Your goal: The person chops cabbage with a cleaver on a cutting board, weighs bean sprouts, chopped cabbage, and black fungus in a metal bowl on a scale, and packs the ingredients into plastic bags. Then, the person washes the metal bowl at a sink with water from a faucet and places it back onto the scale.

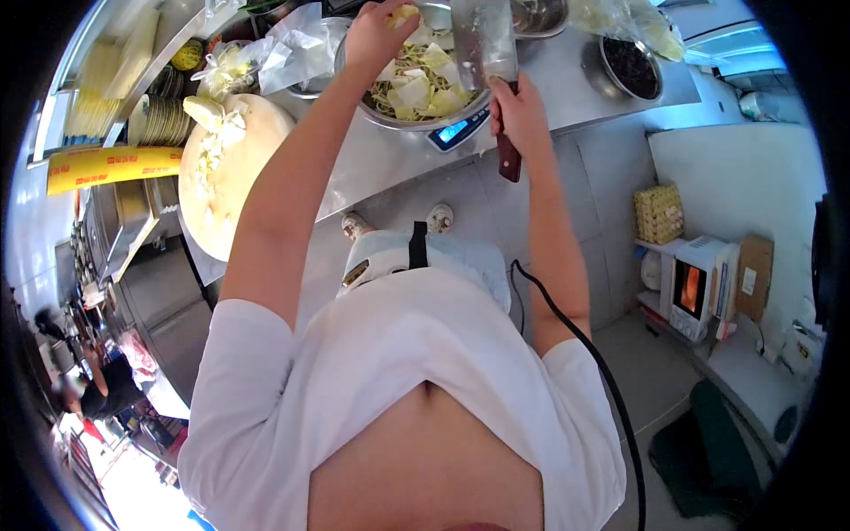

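Note:
My right hand (522,113) is wrapped round the brown handle of a cleaver (485,44), whose wide blade is upright at the right side of a metal bowl (403,126). Pale chopped vegetable pieces (425,88) and thin strips fill the bowl. My left hand (376,37) is over the bowl's upper left edge, its fingers curled on a pale yellowish piece (405,15). A scale with a lit blue display (453,131) shows under the bowl's front edge. On the round cutting board (252,164) at the left lie cut vegetable pieces (212,155).
Plastic bags (301,49) lie left of the bowl. A bowl of dark food (630,69) is at the counter's right end, and another metal bowl (540,18) is behind the cleaver. A person (106,385) is at the far left. A black cable (584,341) hangs at my right.

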`<state>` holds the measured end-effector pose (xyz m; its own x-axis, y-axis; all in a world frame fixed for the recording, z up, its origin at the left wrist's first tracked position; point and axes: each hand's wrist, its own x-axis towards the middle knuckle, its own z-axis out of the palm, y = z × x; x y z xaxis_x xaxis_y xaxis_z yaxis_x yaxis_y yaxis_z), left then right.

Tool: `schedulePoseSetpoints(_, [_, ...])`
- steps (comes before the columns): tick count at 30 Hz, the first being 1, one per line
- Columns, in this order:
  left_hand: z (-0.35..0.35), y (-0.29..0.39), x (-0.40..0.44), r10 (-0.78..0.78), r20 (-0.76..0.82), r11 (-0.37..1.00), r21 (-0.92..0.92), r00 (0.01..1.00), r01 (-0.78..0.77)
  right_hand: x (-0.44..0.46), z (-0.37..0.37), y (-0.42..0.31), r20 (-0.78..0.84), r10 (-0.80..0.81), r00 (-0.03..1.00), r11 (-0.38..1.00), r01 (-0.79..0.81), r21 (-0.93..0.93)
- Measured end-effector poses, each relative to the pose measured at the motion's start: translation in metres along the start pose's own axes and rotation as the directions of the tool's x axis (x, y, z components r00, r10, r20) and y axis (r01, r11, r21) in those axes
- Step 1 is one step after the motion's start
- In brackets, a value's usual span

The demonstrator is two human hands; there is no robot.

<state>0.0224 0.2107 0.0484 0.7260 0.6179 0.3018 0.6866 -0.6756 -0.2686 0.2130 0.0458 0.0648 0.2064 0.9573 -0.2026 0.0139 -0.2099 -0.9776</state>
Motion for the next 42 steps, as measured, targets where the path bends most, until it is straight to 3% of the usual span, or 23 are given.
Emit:
schedulePoseSetpoints(2, [-0.018,0.003,-0.001,-0.158,0.094,0.876,-0.445,0.983,0.184,0.001,-0.004,-0.005,0.026,-0.034,0.999,0.995,0.031,0.091])
schedulePoseSetpoints(5, [0.025,-0.01,0.007,-0.174,0.139,0.818,-0.53,0.975,0.222,-0.001,-0.007,-0.011,0.042,-0.056,0.998,0.986,0.049,0.157])
schedulePoseSetpoints(8, [-0.021,0.014,0.003,-0.392,0.249,0.703,-0.539,0.886,0.463,-0.004,-0.012,-0.008,0.04,-0.035,0.999,0.986,0.028,0.165])
schedulePoseSetpoints(10, [0.07,0.005,-0.006,-0.275,0.167,0.797,-0.511,0.947,0.322,-0.006,-0.013,-0.007,0.046,-0.024,0.999,0.984,0.015,0.175])
schedulePoseSetpoints(12, [0.08,0.005,-0.011,-0.248,0.167,0.755,-0.584,0.954,0.298,-0.012,-0.014,-0.009,0.056,-0.028,0.998,0.979,0.016,0.204])
schedulePoseSetpoints(14, [0.018,0.018,-0.016,-0.301,0.259,0.551,-0.738,0.918,0.389,-0.018,-0.016,-0.009,0.034,0.02,0.999,0.974,-0.027,0.226])
schedulePoseSetpoints(17, [0.034,0.01,-0.029,-0.202,0.22,0.693,-0.656,0.954,0.298,-0.022,-0.021,-0.004,-0.006,0.05,0.999,0.97,-0.047,0.237])
schedulePoseSetpoints(20, [0.029,0.006,-0.049,-0.238,0.09,0.698,-0.676,0.967,0.235,-0.025,-0.027,-0.002,-0.01,0.055,0.998,0.964,-0.05,0.259])
schedulePoseSetpoints(23, [0.013,-0.002,-0.08,-0.386,-0.065,0.697,-0.674,0.92,0.245,-0.029,-0.031,-0.004,0.006,0.067,0.998,0.955,-0.066,0.289])
schedulePoseSetpoints(25, [-0.002,-0.014,-0.111,-0.453,-0.097,0.739,-0.597,0.886,0.313,-0.031,-0.03,-0.006,0.022,0.066,0.998,0.95,-0.07,0.305])
schedulePoseSetpoints(27, [-0.01,-0.03,-0.15,-0.529,-0.089,0.676,-0.645,0.844,0.356,-0.03,-0.026,-0.009,0.044,0.051,0.998,0.945,-0.062,0.322])
schedulePoseSetpoints(29, [0.006,-0.059,-0.199,-0.581,-0.131,0.732,-0.515,0.803,0.446,-0.028,-0.019,-0.011,0.071,0.042,0.997,0.942,-0.063,0.33])
schedulePoseSetpoints(33, [-0.007,-0.093,-0.289,-0.721,-0.079,0.663,-0.366,0.688,0.653,-0.034,0.011,-0.029,0.135,0.021,0.991,0.963,-0.056,0.262])
schedulePoseSetpoints(38, [0.014,-0.133,-0.397,-0.895,0.025,0.423,-0.267,0.445,0.866,-0.039,0.066,-0.033,0.22,0.003,0.976,0.996,0.017,-0.09])
schedulePoseSetpoints(39, [0.017,-0.141,-0.419,-0.926,0.038,0.357,-0.243,0.376,0.902,-0.044,0.081,-0.035,0.257,0.001,0.966,0.986,0.042,-0.161])
schedulePoseSetpoints(40, [0.018,-0.148,-0.434,-0.927,0.055,0.348,-0.24,0.371,0.906,-0.046,0.099,-0.037,0.296,0.001,0.955,0.971,0.071,-0.23])
schedulePoseSetpoints(42, [0.021,-0.156,-0.453,-0.958,0.078,0.254,-0.225,0.277,0.941,-0.044,0.133,-0.019,0.377,-0.117,0.919,0.899,0.259,-0.352])
